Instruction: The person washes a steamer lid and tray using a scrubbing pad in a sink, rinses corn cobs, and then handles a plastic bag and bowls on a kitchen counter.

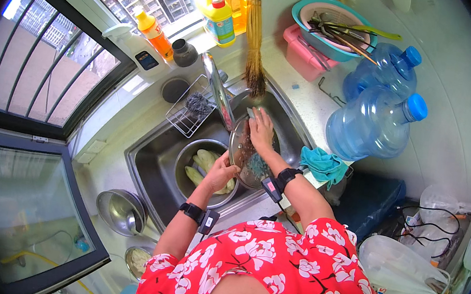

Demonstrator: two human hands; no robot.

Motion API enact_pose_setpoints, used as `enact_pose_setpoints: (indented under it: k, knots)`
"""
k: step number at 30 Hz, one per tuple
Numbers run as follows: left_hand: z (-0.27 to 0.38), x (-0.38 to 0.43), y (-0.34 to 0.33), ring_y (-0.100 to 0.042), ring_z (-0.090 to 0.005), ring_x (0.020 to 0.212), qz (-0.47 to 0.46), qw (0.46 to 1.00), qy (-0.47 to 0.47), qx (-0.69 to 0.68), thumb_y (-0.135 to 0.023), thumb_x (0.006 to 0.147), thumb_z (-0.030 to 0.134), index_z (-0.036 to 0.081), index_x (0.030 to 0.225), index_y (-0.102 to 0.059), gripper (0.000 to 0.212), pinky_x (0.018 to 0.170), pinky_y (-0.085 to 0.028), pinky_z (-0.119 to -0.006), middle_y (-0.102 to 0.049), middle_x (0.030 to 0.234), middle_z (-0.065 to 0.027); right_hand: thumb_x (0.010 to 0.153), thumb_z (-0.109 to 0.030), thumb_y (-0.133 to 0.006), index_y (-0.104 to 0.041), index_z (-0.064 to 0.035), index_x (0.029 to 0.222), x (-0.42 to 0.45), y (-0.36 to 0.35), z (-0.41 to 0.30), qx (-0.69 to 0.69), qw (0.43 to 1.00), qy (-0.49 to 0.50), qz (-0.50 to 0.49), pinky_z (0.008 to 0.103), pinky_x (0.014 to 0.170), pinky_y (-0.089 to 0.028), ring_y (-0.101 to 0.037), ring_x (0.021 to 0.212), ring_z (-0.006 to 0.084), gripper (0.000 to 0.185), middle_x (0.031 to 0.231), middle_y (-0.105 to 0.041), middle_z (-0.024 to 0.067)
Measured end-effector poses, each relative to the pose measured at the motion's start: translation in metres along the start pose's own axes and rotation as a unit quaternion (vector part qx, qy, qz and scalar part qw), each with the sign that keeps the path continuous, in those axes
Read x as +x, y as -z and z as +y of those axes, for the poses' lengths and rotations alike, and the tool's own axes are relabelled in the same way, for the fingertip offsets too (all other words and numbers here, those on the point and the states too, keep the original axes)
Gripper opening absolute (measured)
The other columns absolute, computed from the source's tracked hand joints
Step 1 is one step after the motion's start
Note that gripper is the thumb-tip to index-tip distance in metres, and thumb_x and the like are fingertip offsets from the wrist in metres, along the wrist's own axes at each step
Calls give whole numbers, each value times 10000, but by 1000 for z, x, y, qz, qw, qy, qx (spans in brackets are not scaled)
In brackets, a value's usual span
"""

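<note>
My left hand (219, 173) grips the near left rim of a clear glass pot lid (240, 146) with a metal edge. The lid is tilted over the sink, beside the chrome faucet (219, 89), and droplets show on the glass. Flat against the lid's far part lies my right hand (262, 131), with a small grey cloth or pad (250, 113) showing under its fingertips. To the left of the lid, a round steel basin (180, 158) in the sink holds pale green, long vegetables (205, 159). Part of the basin is hidden by my left hand and forearm.
The steel sink (141, 167) has a wire rack (182, 117) with a dark scouring pad (198, 105). A bamboo brush (254, 50) stands behind. Large blue water bottles (369, 124) and a teal cloth (323, 165) sit right; steel bowls (119, 211) sit left.
</note>
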State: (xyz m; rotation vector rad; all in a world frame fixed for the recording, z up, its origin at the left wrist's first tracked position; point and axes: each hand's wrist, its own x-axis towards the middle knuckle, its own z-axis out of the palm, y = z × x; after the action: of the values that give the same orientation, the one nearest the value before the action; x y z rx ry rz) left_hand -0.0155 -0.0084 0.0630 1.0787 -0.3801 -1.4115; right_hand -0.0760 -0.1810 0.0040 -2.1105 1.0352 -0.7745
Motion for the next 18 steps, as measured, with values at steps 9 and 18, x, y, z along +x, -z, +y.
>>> enact_pose_setpoints:
  k: [9, 18]
  knots:
    - [-2, -8, 11, -505, -49, 824, 37, 999, -2, 31, -527, 767, -80, 88, 1334, -427, 600, 626, -387, -190, -555, 1111, 28, 932, -306, -475, -467, -188, 1339, -39, -4, -47, 17, 982, 174, -71, 499, 1076, -253, -313, 1294, 430, 424, 1423, -365, 174]
    - [2, -25, 6, -515, -104, 1054, -14, 996, -14, 91, -531, 758, -109, 26, 1329, -424, 597, 934, -404, -267, -556, 1179, -10, 953, -396, -422, -594, -110, 1100, 27, 10, 29, 11, 998, -69, -3, 468, 892, -382, -492, 1012, 373, 365, 1092, -562, 146]
